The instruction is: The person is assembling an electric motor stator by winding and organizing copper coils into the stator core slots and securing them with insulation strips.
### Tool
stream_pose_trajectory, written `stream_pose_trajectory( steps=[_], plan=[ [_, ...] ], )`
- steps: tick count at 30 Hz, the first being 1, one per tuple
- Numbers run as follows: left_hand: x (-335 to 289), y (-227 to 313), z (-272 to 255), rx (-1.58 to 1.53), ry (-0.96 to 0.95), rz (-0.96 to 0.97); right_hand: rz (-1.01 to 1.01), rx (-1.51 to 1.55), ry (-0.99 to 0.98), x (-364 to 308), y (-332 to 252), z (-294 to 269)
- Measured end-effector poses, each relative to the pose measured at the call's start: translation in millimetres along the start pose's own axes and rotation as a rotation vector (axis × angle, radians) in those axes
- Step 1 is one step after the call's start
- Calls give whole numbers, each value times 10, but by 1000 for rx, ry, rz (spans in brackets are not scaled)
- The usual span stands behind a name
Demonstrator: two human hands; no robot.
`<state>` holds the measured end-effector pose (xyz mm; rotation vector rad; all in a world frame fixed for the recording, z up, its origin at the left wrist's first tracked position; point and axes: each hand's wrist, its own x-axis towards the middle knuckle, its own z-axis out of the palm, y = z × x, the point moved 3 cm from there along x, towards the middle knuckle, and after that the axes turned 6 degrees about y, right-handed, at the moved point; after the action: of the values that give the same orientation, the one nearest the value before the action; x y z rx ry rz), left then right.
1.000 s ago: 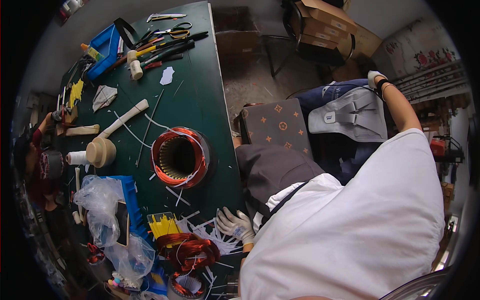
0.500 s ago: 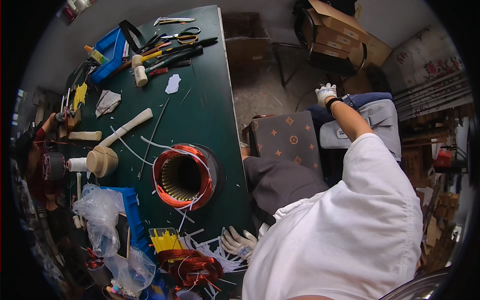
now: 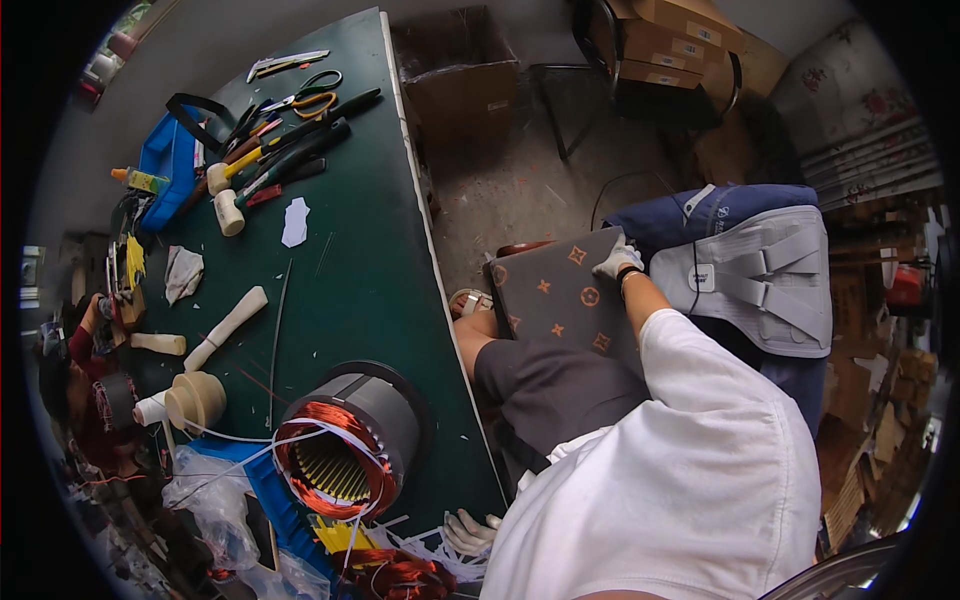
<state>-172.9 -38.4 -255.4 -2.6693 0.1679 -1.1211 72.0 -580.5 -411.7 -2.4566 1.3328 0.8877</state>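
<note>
My right hand (image 3: 612, 259), in a white work glove, is closed on the far right corner of a flat square pad (image 3: 560, 300), brown with an orange pattern. On the near edge of the table, my gloved left hand (image 3: 468, 532) rests with fingers apart beside loose white paper strips (image 3: 425, 545). Left of that hand, a dark grey motor stator (image 3: 385, 420) lies on its side, copper windings and white cords at its open end. Loose coils of copper wire (image 3: 400, 578) and yellow strips (image 3: 340, 535) lie close to my left hand.
Mallets (image 3: 228, 212), scissors (image 3: 318, 100) and a caliper (image 3: 288, 64) lie at the table's far end by a blue bin (image 3: 172, 165). A chair holding cardboard boxes (image 3: 665, 50) stands far right. A blue-and-grey seat (image 3: 765, 270) is at my right. Another person (image 3: 85, 350) works at left.
My right hand has come from above the blue-and-grey seat back to the pad's corner. My left hand stays by the paper strips. The whole view has shifted.
</note>
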Motion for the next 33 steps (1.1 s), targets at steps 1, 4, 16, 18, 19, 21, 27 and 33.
stream_pose_trajectory(
  steps=[1,4,16,18,19,21,27,33],
  plan=[
    [5,-2,7,-8,-19,-18,45,-24,1,-40,37,-28],
    [15,0,-11,-4,-41,-21,-104,-242,-40,21,-21,-311],
    [-78,-20,9,9,-37,-38,-463,-227,345,496,-354,-1145],
    [-74,-6,-1,-3,-48,-34,-380,-422,358,585,-215,-870],
    [-68,-13,1,1,-68,-50,-286,-599,305,622,-61,-687],
    [-52,0,-7,29,-70,-54,-74,-1114,66,625,376,-314],
    [-8,24,-2,8,-27,-97,-385,-1521,-367,-293,1443,666],
    [86,27,-91,-101,-211,-158,-743,-1369,-351,-1711,2075,925]
  ],
)
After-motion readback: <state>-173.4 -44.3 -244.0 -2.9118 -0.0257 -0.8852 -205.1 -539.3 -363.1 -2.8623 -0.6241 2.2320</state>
